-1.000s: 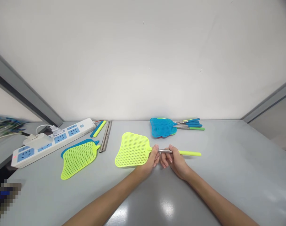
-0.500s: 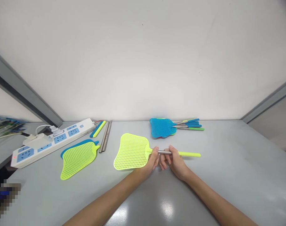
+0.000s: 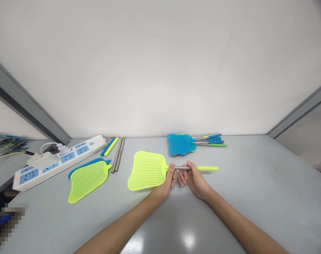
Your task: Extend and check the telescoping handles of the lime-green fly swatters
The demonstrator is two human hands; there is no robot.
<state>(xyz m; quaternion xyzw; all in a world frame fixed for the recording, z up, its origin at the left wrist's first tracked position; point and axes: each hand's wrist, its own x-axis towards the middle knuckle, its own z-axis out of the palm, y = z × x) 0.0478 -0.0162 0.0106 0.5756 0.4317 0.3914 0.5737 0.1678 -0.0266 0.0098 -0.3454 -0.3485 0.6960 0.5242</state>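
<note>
A yellow-green fly swatter (image 3: 147, 171) is held level above the grey table, its perforated head to the left and its yellow grip to the right. My left hand (image 3: 167, 181) is closed on the swatter's neck, where the head meets the metal rod. Farther right, my right hand (image 3: 193, 178) pinches the rod near the start of the grip. To the left lie a loose yellow-green swatter head (image 3: 88, 180) and a blue swatter head (image 3: 75, 168) partly under it. Metal tubes (image 3: 118, 155) and loose grips, one yellow (image 3: 111, 146) and one blue (image 3: 105, 148), rest behind them.
A stack of fly swatters (image 3: 180, 144) with blue heads on top lies by the back wall, handles pointing right. At the left, a white power strip (image 3: 87, 143) carries plugged-in adapters and cables. Grey frame posts (image 3: 28, 100) border the table.
The swatter's grip end has shifted slightly left and up in view, with both hands still on it. The grip shows a little shorter to the right of my right hand.
</note>
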